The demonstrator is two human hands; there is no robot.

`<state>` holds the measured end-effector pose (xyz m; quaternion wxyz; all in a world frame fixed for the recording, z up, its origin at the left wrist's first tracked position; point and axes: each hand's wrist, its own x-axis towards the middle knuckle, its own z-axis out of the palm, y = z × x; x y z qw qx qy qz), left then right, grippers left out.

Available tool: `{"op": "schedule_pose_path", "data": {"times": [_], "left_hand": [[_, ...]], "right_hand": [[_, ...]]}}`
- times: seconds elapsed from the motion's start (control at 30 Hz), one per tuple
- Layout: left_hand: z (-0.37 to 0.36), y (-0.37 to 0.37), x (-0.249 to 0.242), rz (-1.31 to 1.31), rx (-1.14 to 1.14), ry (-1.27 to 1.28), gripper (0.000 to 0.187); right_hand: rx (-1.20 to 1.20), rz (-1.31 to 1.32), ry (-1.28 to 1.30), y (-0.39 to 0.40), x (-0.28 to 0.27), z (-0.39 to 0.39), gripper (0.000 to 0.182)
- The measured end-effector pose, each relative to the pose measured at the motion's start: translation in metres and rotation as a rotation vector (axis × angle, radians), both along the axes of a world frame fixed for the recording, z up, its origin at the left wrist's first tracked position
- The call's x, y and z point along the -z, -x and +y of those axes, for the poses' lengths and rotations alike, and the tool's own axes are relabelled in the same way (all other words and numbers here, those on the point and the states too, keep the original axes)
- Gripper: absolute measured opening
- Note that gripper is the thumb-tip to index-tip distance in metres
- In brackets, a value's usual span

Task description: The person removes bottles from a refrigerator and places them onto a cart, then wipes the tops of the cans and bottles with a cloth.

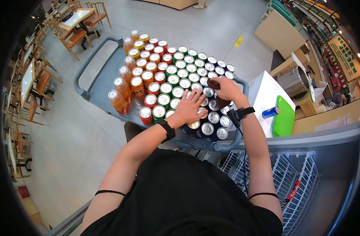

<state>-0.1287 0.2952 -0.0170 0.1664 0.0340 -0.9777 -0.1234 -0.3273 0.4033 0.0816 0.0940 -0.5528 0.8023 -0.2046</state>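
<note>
My left hand [189,108] lies with its fingers spread across the tops of several drink cans, between the green cans [163,100] and the dark blue cans [207,129]. My right hand [229,89] is closed around a brown cloth [222,103], which hangs down over the dark blue cans at the right side of the group. Both hands have black bands at the wrist. The cans stand upright in tight rows on a grey-blue cart [96,91]. Red cans [146,114] stand left of the green ones. Parts of the can tops are hidden under my hands.
Orange bottles [118,101] and orange-yellow cans [138,85] stand at the cart's left. To the right, a white counter holds a blue can [270,112] and a green board [284,116]. White wire racks [290,177] sit below. Chairs and tables stand at far left.
</note>
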Motion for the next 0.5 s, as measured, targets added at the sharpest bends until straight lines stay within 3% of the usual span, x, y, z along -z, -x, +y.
{"op": "schedule_pose_path", "data": {"times": [0.07, 0.13, 0.33, 0.4, 0.5], "left_hand": [[0.003, -0.001, 0.0, -0.025, -0.014, -0.006, 0.073], [0.0, 0.001, 0.001, -0.036, -0.006, -0.009, 0.074], [0.001, 0.0, -0.001, 0.0, -0.027, -0.004, 0.073], [0.003, 0.0, -0.001, -0.029, -0.034, 0.014, 0.073], [0.003, 0.001, 0.002, -0.017, -0.03, 0.026, 0.073]], "right_hand": [[-0.038, 0.081, -0.289, -0.004, 0.02, -0.008, 0.036], [-0.029, 0.171, -0.379, -0.013, 0.017, -0.007, 0.044], [-0.258, -0.017, -0.43, 0.007, -0.006, -0.001, 0.047], [-0.039, -0.01, -0.349, 0.005, -0.008, 0.0, 0.046], [-0.027, 0.121, -0.316, -0.007, 0.016, 0.002, 0.044]]}}
